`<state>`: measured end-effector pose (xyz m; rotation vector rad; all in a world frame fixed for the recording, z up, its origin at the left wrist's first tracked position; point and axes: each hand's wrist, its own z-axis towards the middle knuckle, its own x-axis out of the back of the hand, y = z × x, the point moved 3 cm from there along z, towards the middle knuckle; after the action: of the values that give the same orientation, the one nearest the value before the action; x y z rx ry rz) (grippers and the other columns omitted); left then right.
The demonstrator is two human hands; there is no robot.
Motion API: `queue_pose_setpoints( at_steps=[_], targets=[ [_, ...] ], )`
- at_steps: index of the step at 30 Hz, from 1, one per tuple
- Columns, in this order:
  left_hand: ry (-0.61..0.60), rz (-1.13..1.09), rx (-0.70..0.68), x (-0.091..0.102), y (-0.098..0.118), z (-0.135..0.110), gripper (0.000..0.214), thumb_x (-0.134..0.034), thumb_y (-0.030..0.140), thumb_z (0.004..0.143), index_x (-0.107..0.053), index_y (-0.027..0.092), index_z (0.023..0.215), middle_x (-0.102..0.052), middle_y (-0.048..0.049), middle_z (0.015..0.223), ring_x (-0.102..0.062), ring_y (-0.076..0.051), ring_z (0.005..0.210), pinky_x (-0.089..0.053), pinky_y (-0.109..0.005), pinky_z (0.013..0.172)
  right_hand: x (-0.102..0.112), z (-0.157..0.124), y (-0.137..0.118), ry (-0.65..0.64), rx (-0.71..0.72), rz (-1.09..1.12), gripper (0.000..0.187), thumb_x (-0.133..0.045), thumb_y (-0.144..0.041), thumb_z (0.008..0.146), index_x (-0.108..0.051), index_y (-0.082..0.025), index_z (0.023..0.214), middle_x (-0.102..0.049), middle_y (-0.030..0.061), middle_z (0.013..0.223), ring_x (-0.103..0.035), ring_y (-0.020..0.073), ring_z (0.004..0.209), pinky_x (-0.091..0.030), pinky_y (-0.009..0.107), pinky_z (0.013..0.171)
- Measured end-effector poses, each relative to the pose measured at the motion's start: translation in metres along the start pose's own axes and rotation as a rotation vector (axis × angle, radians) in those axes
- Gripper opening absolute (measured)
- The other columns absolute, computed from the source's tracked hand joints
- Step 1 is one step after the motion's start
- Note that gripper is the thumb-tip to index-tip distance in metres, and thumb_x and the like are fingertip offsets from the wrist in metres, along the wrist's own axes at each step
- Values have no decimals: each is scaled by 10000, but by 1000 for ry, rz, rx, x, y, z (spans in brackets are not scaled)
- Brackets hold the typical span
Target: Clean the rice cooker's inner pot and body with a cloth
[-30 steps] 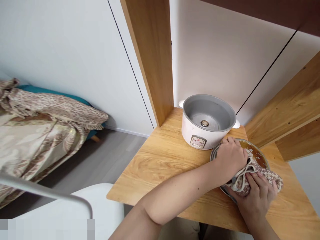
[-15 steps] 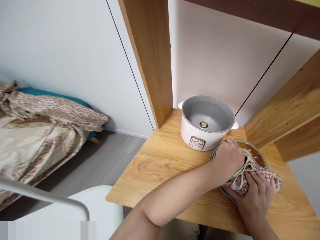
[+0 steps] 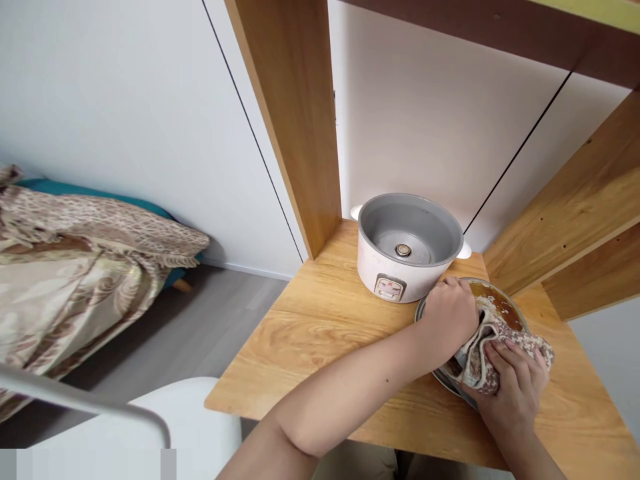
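Observation:
A round metal-rimmed dish or lid (image 3: 511, 307), amber inside with pale flecks, lies on the wooden table; I cannot tell which it is. My left hand (image 3: 453, 313) is closed in a fist over its left side, and what its fingers hold is hidden. Bunched across the front of the round piece is a brown-and-white patterned cloth (image 3: 525, 343). My right hand (image 3: 515, 383) presses and grips this cloth, fingers bent over it. Just behind my left hand stands a white rice cooker (image 3: 395, 267), lidless, its grey inside showing a round metal button at the bottom.
The wooden tabletop (image 3: 295, 333) has an upright wooden post (image 3: 295, 120) at its back left and wooden boards (image 3: 565, 220) at the right. A white chair (image 3: 200, 413) is at lower left. Farther left is a cloth-covered bed or sofa (image 3: 90, 253).
The cloth's folds have shifted and opened a little under my right hand. My left hand keeps its place on the round piece. The whole view has shifted slightly.

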<state>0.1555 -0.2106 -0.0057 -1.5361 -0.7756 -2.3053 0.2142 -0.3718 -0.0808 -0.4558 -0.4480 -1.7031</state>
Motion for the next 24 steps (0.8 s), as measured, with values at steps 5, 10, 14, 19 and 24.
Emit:
queue_pose_setpoints(
  at_steps=[5, 10, 14, 19, 24],
  targets=[
    [-65, -126, -53, -5, -10, 8, 279, -542, 211, 981, -628, 54, 1196, -721, -210, 1177, -703, -302, 1135, -586, -408, 958, 1, 0, 3, -14, 22, 14, 481, -695, -625, 948, -705, -184, 1142, -743, 116, 1049, -677, 321, 1077, -380, 624, 1171],
    [-114, -277, -300, -7, -17, 18, 343, -536, 214, 973, -604, 82, 1283, -660, -190, 1358, -578, -286, 1356, -437, -393, 1210, 0, -2, 3, -25, 19, 16, 473, -702, -608, 948, -698, -184, 1159, -737, 128, 1079, -667, 332, 1097, -364, 632, 1184],
    [-143, -290, -298, -6, -20, 18, 394, -518, 255, 985, -582, 88, 1336, -630, -192, 1393, -573, -297, 1352, -436, -405, 1205, 0, -5, 7, -21, 23, 28, 409, -723, -540, 952, -691, -196, 1171, -735, 117, 1103, -664, 331, 1104, -355, 638, 1189],
    [-174, -223, -253, -1, -18, 16, 417, -537, 309, 975, -584, 91, 1327, -637, -197, 1306, -613, -307, 1268, -473, -422, 1152, -1, -9, 21, -28, 62, 85, 306, -741, -397, 936, -678, -210, 1171, -721, 94, 1106, -661, 319, 1126, -355, 637, 1189],
    [-170, -233, -214, -7, -18, 14, 442, -539, 336, 977, -576, 115, 1358, -610, -197, 1343, -613, -318, 1272, -486, -441, 1137, -2, -7, 26, 1, 75, 117, 280, -747, -312, 911, -677, -220, 1167, -718, 82, 1105, -664, 313, 1135, -371, 642, 1182]
  ],
)
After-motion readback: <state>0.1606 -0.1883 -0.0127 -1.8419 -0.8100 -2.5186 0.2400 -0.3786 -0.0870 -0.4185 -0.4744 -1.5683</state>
